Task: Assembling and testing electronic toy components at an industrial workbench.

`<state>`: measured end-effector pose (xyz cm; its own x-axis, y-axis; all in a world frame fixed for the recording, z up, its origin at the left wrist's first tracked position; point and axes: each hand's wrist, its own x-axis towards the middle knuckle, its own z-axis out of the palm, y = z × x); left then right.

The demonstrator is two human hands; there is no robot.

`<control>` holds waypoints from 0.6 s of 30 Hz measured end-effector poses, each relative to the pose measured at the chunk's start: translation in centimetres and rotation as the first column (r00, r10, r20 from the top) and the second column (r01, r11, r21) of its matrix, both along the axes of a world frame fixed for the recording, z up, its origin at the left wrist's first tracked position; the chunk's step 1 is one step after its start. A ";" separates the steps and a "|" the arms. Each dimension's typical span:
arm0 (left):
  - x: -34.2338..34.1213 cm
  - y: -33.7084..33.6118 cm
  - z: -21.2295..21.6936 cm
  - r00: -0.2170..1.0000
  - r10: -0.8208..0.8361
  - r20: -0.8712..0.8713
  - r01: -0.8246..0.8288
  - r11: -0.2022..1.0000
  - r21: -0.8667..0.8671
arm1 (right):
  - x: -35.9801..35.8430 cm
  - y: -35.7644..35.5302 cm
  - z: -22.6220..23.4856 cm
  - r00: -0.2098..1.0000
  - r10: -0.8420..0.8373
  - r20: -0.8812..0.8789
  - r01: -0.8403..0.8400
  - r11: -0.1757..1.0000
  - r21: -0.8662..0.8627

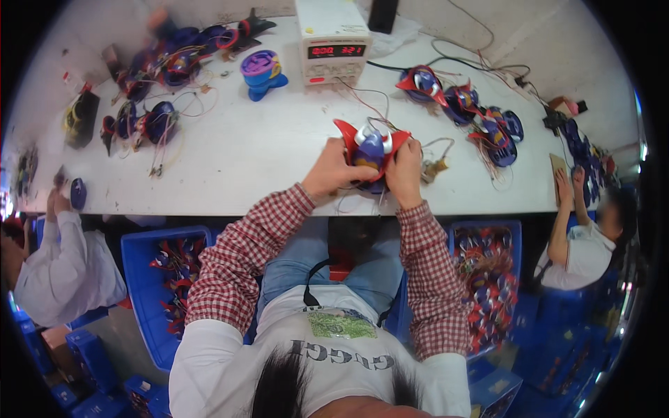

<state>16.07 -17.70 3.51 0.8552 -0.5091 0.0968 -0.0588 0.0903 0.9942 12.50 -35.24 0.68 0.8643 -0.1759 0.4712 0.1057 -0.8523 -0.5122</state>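
Observation:
Near the front edge of the white table, a toy part (371, 148) with red wing-like sides, a purple middle and silver horn shapes is held between both hands. My left hand (332, 169) grips its left side, thumb laid across the lower front. On the other side, my right hand (405, 174) has its fingers closed round the right red edge. Thin wires run from the toy toward the power supply (334, 52) behind it. A small brownish part on wires (433, 169) lies just right of my right hand.
Wired purple toy parts (178, 66) lie at the back left, with more toys (460, 104) at the right. A blue and purple tub (262, 73) stands left of the supply. Blue crates (150, 299) of toys flank my legs. Co-workers (582, 244) sit at both sides.

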 end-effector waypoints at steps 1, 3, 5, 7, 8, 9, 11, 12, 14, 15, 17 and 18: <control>-0.5 -0.5 0.3 0.993 0.079 0.084 -0.071 0.993 -0.091 | -0.1 -0.4 -1.0 0.986 -0.061 -0.156 0.062 0.998 -0.002; 0.1 -0.7 -3.3 0.942 0.102 0.321 -0.160 0.974 0.159 | -0.2 -0.8 -1.2 0.996 -0.036 -0.076 0.040 0.998 0.053; 0.2 -1.9 -4.9 0.872 0.079 0.484 -0.257 0.914 0.313 | -0.8 -1.6 -0.7 0.997 -0.028 -0.075 0.046 0.970 0.238; -0.1 -1.6 -4.6 0.874 0.077 0.479 -0.260 0.907 0.330 | -1.1 -1.3 0.4 0.999 0.029 -0.038 -0.018 0.964 0.266; -0.9 -0.7 -4.0 0.866 0.109 0.488 -0.301 0.893 0.334 | -1.1 0.0 2.2 0.997 0.071 -0.028 -0.061 0.960 0.273; -1.7 -0.1 -3.3 0.966 0.171 0.192 -0.189 0.979 0.079 | -1.3 1.5 4.0 0.995 0.102 -0.014 -0.087 0.905 0.416; -2.7 1.8 -0.3 0.979 0.086 -0.182 -0.142 0.937 -0.318 | -1.5 4.7 7.3 0.988 0.154 0.003 -0.130 0.824 0.551; -3.5 3.5 1.4 0.968 0.036 -0.247 -0.139 0.900 -0.413 | -1.3 6.2 8.7 0.968 0.250 -0.011 -0.199 0.796 0.572; -4.2 7.0 3.2 0.964 0.115 -0.241 -0.207 0.892 -0.403 | -1.1 8.9 10.9 0.908 0.417 -0.037 -0.309 0.726 0.614; -4.4 9.2 4.0 0.954 0.190 -0.232 -0.271 0.878 -0.395 | -1.0 10.4 11.6 0.864 0.502 -0.047 -0.362 0.683 0.634; -4.6 14.0 4.9 0.925 0.208 -0.318 -0.353 0.780 -0.516 | -1.5 11.8 11.7 0.871 0.492 -0.004 -0.399 0.711 0.579; -4.3 17.2 5.0 0.895 0.300 -0.330 -0.422 0.807 -0.413 | -1.9 11.8 11.1 0.852 0.521 -0.050 -0.393 0.701 0.595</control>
<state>11.79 -0.52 8.52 0.9944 -0.1054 0.0105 0.0507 0.5609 0.8264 10.62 -23.42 11.81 0.9683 0.0973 0.2299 0.2486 -0.2925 -0.9234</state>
